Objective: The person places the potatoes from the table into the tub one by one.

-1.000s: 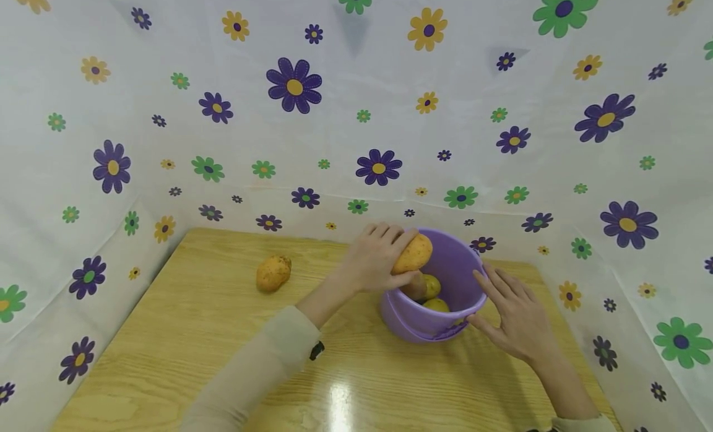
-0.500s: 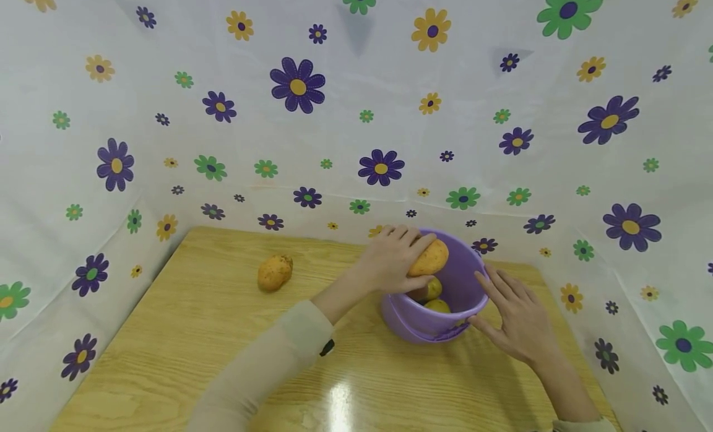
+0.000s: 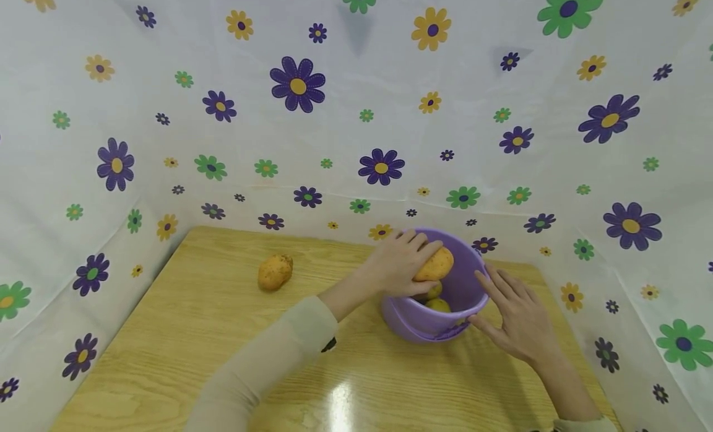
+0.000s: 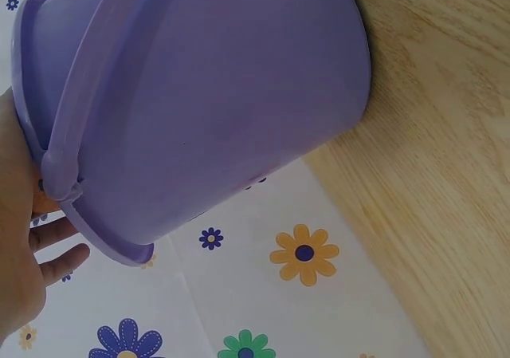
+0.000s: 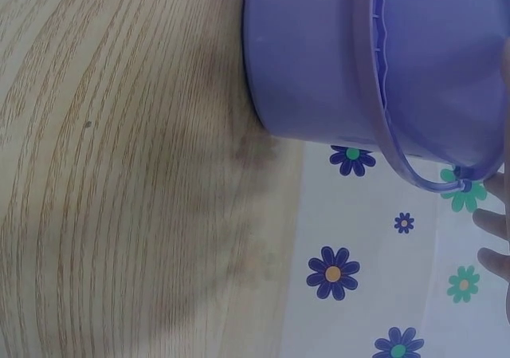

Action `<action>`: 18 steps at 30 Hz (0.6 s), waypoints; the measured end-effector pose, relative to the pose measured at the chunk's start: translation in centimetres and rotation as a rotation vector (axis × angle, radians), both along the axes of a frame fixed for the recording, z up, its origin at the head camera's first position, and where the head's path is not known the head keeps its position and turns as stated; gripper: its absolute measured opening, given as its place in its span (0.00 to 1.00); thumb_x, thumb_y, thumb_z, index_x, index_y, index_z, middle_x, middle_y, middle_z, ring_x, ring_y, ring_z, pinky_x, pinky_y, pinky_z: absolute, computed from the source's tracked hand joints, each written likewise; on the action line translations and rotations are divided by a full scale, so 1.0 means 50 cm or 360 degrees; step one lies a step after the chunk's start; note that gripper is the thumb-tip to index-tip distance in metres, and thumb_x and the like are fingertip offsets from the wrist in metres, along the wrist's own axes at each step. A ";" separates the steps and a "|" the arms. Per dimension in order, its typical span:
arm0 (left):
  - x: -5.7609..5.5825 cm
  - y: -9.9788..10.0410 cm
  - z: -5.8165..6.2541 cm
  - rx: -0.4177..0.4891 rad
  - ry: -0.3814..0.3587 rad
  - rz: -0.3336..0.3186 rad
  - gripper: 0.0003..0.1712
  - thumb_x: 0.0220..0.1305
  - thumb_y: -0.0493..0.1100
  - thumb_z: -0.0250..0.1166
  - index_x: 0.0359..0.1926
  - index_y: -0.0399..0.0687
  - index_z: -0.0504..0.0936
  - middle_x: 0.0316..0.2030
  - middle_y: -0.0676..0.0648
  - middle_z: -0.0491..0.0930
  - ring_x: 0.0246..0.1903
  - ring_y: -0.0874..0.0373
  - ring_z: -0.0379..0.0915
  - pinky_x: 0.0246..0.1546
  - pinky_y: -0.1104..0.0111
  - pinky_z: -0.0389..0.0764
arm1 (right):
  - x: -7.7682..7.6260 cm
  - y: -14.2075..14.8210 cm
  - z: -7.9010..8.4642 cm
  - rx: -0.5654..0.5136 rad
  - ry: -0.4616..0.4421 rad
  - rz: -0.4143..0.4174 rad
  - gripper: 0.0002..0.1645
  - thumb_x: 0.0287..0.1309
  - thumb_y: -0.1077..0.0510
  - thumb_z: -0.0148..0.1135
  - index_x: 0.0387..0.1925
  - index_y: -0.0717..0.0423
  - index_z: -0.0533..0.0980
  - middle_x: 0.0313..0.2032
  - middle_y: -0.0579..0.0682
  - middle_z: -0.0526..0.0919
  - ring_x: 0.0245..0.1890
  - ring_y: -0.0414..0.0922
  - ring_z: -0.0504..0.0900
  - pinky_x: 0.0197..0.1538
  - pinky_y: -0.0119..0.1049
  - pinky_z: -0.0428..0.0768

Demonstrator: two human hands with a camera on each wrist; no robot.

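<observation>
In the head view my left hand (image 3: pixel 398 266) grips a yellow-brown potato (image 3: pixel 437 264) over the mouth of a purple bucket (image 3: pixel 412 328). Below it, inside the bucket, more potatoes (image 3: pixel 438 305) show in part. My right hand (image 3: pixel 520 320) lies against the bucket's right rim with its fingers extended. From the left wrist, the bucket wall (image 4: pixel 231 103) and its handle (image 4: pixel 84 87) fill much of the view, and my left hand (image 4: pixel 17 238) is at the rim. The right wrist view shows the handle (image 5: pixel 368 63) hanging down the bucket's side and a few fingertips (image 5: pixel 490 222).
Another potato (image 3: pixel 275 272) lies on the wooden table (image 3: pixel 184 333) toward the back left. A white sheet (image 3: pixel 334 129) with printed flowers encloses the table at the back and both sides.
My left hand has moved right with the potato, from the bucket's left rim to further over its opening. My right hand has stayed at the right rim.
</observation>
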State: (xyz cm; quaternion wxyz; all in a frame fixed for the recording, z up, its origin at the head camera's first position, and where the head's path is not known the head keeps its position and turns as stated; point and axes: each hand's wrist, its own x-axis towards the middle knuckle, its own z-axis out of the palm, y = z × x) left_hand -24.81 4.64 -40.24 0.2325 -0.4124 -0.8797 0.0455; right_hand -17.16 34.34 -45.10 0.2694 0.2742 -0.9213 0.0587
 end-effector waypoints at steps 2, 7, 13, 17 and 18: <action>-0.002 0.002 0.000 -0.0013 0.0002 -0.0010 0.45 0.70 0.76 0.51 0.76 0.54 0.70 0.59 0.49 0.82 0.59 0.53 0.79 0.59 0.60 0.82 | 0.000 0.000 0.000 0.0003 -0.0003 -0.0004 0.54 0.68 0.17 0.41 0.78 0.48 0.68 0.74 0.61 0.73 0.68 0.65 0.75 0.65 0.68 0.75; -0.008 0.010 0.004 -0.0039 -0.0071 -0.0057 0.45 0.70 0.76 0.52 0.76 0.54 0.69 0.60 0.49 0.82 0.60 0.53 0.78 0.61 0.60 0.81 | 0.000 0.001 0.001 0.0009 -0.0002 -0.0008 0.54 0.68 0.17 0.42 0.77 0.48 0.68 0.74 0.61 0.74 0.68 0.65 0.75 0.64 0.67 0.75; -0.018 0.021 0.004 -0.0087 -0.0159 -0.0069 0.46 0.70 0.77 0.52 0.77 0.55 0.68 0.61 0.50 0.80 0.61 0.53 0.77 0.62 0.59 0.80 | -0.001 0.000 0.002 0.0015 0.0008 -0.0001 0.54 0.68 0.17 0.39 0.78 0.49 0.68 0.73 0.61 0.74 0.68 0.65 0.75 0.65 0.66 0.75; -0.026 0.027 0.005 -0.0124 -0.0166 -0.0080 0.47 0.69 0.78 0.52 0.77 0.55 0.68 0.62 0.50 0.80 0.62 0.53 0.76 0.62 0.60 0.80 | 0.000 0.000 0.002 0.0015 0.0007 -0.0006 0.54 0.68 0.17 0.41 0.78 0.48 0.68 0.73 0.61 0.74 0.68 0.65 0.75 0.65 0.66 0.75; -0.028 0.028 0.005 -0.0135 -0.0165 -0.0084 0.47 0.69 0.78 0.53 0.77 0.55 0.68 0.62 0.50 0.80 0.62 0.53 0.76 0.62 0.60 0.80 | 0.000 0.000 0.002 0.0017 0.0005 -0.0009 0.54 0.68 0.17 0.41 0.78 0.48 0.68 0.73 0.61 0.74 0.68 0.65 0.75 0.65 0.66 0.75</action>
